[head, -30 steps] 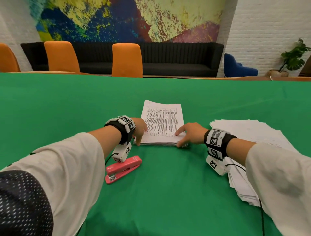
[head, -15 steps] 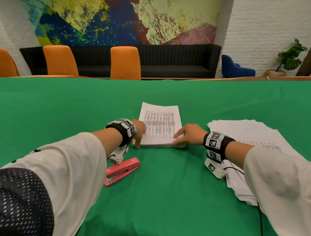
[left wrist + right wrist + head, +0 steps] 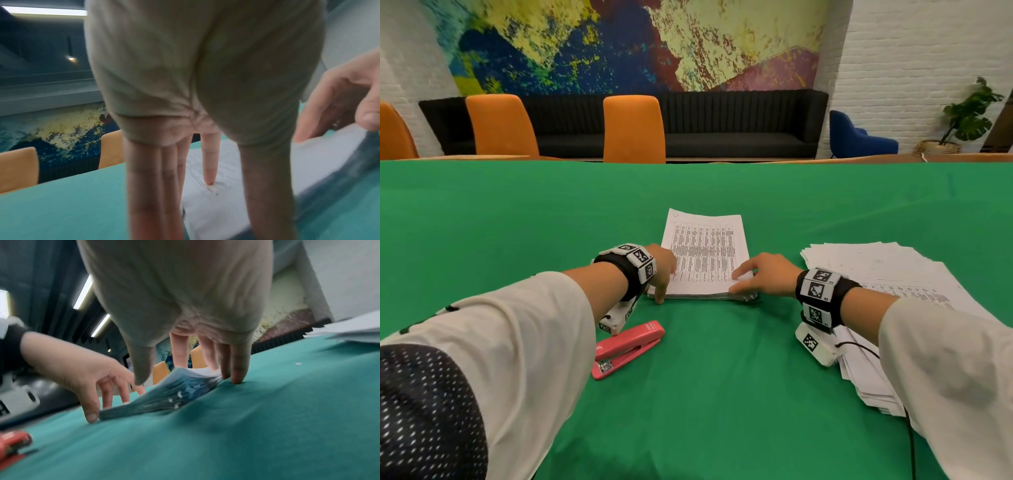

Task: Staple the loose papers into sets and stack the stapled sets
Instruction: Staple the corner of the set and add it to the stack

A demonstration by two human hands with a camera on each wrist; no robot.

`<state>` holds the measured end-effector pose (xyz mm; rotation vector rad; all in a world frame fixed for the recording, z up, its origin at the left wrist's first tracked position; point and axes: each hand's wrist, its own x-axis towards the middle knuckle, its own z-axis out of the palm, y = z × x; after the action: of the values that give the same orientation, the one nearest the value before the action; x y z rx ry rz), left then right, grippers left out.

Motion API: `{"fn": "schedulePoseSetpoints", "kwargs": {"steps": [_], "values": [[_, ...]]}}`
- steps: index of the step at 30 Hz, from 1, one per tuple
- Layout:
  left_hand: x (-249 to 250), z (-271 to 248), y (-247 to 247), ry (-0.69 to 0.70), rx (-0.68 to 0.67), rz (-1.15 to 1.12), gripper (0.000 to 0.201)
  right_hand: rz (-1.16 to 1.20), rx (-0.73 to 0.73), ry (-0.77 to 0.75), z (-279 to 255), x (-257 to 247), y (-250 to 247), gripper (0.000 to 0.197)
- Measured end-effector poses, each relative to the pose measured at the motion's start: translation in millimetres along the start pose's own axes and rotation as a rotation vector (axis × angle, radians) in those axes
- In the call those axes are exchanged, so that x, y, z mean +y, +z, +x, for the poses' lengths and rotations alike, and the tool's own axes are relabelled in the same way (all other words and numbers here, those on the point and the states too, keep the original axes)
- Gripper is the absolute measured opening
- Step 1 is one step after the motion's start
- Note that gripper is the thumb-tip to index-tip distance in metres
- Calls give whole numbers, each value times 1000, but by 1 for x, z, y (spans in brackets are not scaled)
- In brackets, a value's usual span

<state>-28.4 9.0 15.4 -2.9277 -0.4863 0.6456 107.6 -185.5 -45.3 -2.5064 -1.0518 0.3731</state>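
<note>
A stack of printed paper sets [image 3: 707, 253] lies on the green table [image 3: 722, 394] in front of me. My left hand [image 3: 664, 279] stands at its near left corner, fingers straight, index finger [image 3: 209, 170] pressing the top sheet and thumb against the near edge. My right hand [image 3: 744, 282] is at the near right corner, with its thumb on the near edge and fingers [image 3: 236, 369] down the right side. That corner of the stack [image 3: 164, 395] looks fanned up a little. A pink stapler [image 3: 626, 347] lies shut under my left wrist. The loose papers [image 3: 887, 270] are piled at the right.
The loose pile [image 3: 353, 331] runs under my right forearm to the table's near right. Orange chairs [image 3: 633, 128] stand behind the far edge, with a black sofa [image 3: 722, 123] beyond them. A cable [image 3: 859, 346] hangs from my right wrist.
Both hands stay at the stack's near corners. The right hand's fingers have spread slightly over the top sheet, and the head view has tilted up a little.
</note>
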Motion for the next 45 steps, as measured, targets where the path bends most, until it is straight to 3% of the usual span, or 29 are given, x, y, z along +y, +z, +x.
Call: {"fn": "schedulePoseSetpoints", "kwargs": {"steps": [4,7,12,16,18,22,26,28,30,32,34,36,40,42,45], "values": [[-10,-2,-5,14,50,-53,66,90,183,34,-9,9,-16,65],[-21,-4,-5,29,76,-134,51,124,232,188,-20,37,-41,78],[-27,-35,15,74,-87,-79,57,-92,61,479,-68,98,-74,88],[-19,-59,45,90,-10,147,38,-221,-170,530,-113,111,-63,100],[-14,-67,59,130,94,220,22,-257,-187,467,-132,108,-54,102],[-10,-75,75,364,202,193,19,-278,-249,264,-170,90,-47,90],[-13,-82,77,503,250,169,36,-367,-267,92,-198,72,-36,73],[-11,-90,72,450,282,57,30,-380,-256,19,-209,63,-31,65],[-7,-96,70,299,353,15,28,-403,-286,-59,-216,51,-26,60],[0,-99,70,106,378,56,48,-411,-314,-153,-221,39,-20,55],[7,-97,75,26,346,87,69,-377,-348,-243,-221,24,-10,57],[14,-94,86,20,282,53,79,-338,-386,-311,-218,11,1,61],[16,-87,97,24,213,-161,60,-285,-447,-447,-205,-11,15,53],[10,-87,97,74,202,-249,61,-235,-447,-471,-198,-16,17,51],[-2,-87,99,163,205,-253,81,-256,-363,-418,-186,-14,24,73]]}}
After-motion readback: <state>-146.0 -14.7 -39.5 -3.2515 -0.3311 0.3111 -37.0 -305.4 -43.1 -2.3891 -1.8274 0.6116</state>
